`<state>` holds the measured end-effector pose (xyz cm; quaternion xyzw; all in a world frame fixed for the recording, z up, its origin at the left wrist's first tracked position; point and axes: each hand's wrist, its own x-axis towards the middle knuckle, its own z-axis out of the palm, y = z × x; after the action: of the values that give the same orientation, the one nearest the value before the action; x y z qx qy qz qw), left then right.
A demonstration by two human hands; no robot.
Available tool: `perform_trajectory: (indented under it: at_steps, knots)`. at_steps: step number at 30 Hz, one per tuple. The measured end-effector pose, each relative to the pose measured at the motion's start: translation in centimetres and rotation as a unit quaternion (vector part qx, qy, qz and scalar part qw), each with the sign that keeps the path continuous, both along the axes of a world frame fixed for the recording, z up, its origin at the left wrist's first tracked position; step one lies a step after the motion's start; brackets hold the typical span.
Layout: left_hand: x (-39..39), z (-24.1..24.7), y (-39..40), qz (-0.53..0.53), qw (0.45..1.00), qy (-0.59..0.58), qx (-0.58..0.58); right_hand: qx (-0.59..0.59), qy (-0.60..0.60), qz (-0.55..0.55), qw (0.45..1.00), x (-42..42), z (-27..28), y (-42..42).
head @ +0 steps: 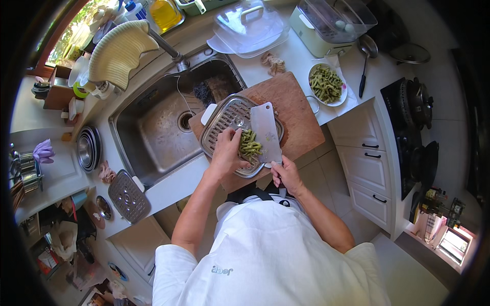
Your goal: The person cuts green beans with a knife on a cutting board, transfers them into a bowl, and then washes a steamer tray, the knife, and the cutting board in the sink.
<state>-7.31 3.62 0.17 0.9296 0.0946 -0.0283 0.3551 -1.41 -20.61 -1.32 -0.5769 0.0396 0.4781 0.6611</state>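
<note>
My right hand (pixel 286 176) grips the handle of a cleaver, its broad metal blade (pixel 267 128) lying flat over a perforated metal steamer tray (pixel 224 118). A small heap of chopped green stalks, perhaps beans (pixel 250 144), rests on the tray against the blade's left side. Cupped with fingers apart, my left hand (pixel 228 153) touches the left edge of that heap. Beneath the tray is a wooden cutting board (pixel 296 111), reaching over the counter's front edge. More chopped green pieces (pixel 325 83) fill a white plate (pixel 342 97) at the board's far right.
Left of the board lies a steel sink (pixel 153 130) with a faucet (pixel 180 61). A second perforated tray (pixel 129 197) and nested steel bowls (pixel 89 148) sit further left. Behind are a clear lid (pixel 250 28) and a steamer (pixel 325 32); a ladle (pixel 366 57) lies right.
</note>
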Motion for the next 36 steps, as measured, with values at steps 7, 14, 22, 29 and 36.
perform_trajectory:
  at_steps: [7, 14, 22, 29, 36]
  knots:
    - [0.2, -0.7, -0.9, 0.044, 0.999, -0.022, -0.011, 0.001, -0.003, 0.015, 1.000, -0.2, 0.1, 0.1]
    - [0.3, -1.5, -0.9, 0.058, 0.994, -0.025, -0.087, -0.014, -0.013, 0.057, 0.998, -0.5, 0.4, 0.7]
    - [0.5, -1.9, -0.6, 0.119, 0.980, -0.030, -0.155, 0.021, 0.012, 0.072, 0.997, -0.2, 0.0, 2.0]
    - [1.6, -0.5, -1.1, 0.149, 0.979, 0.009, -0.136, 0.063, 0.072, 0.072, 0.993, 1.1, 0.3, 1.9]
    - [6.6, 2.5, -3.3, 0.116, 0.989, 0.008, -0.090, 0.108, 0.101, 0.036, 0.988, 4.7, 1.7, -0.4]
